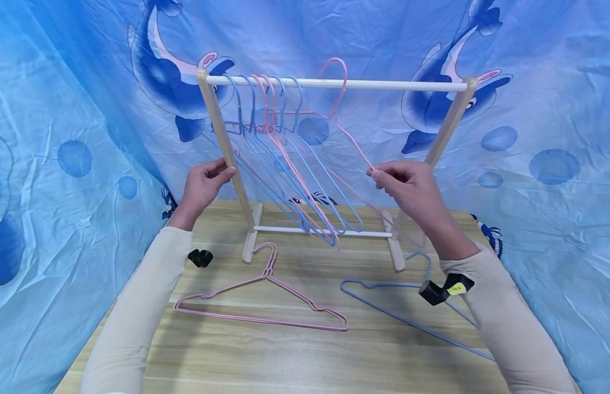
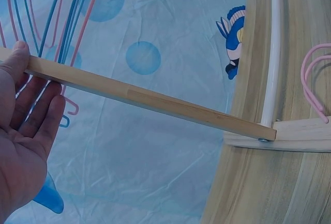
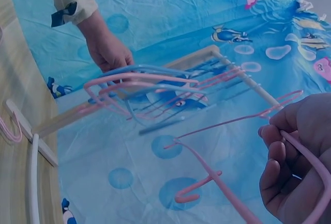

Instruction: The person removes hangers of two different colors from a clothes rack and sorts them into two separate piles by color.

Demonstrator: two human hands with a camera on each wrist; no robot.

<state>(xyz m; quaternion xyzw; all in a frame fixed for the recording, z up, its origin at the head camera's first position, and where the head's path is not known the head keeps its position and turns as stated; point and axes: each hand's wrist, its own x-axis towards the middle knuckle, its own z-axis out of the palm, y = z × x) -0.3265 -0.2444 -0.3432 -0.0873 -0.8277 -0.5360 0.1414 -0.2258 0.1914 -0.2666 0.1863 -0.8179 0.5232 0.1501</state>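
Note:
My right hand [image 1: 408, 183] pinches a pink hanger [image 1: 355, 143] by its shoulder. That hanger's hook arches up over the white rail [image 1: 398, 85] of a small clothes rack, its top above the rail. In the right wrist view, the pink hanger [image 3: 222, 182] runs from between the thumb and fingers. At the rack's left side, my left hand [image 1: 206, 186] holds the wooden post [image 1: 239, 189], thumb on its near face and fingers behind, as the left wrist view shows. Several blue hangers [image 1: 329, 174] and pink hangers [image 1: 298, 178] hang bunched on the left part of the rail.
Pink hangers [image 1: 255, 318] lie stacked on the wooden table [image 1: 295, 364] before the rack. A blue hanger [image 1: 383, 316] lies at the right, partly under my right forearm. The rack's right post [image 1: 449, 123] stands close behind my right hand. A blue dolphin-print curtain [image 1: 305, 33] surrounds the table.

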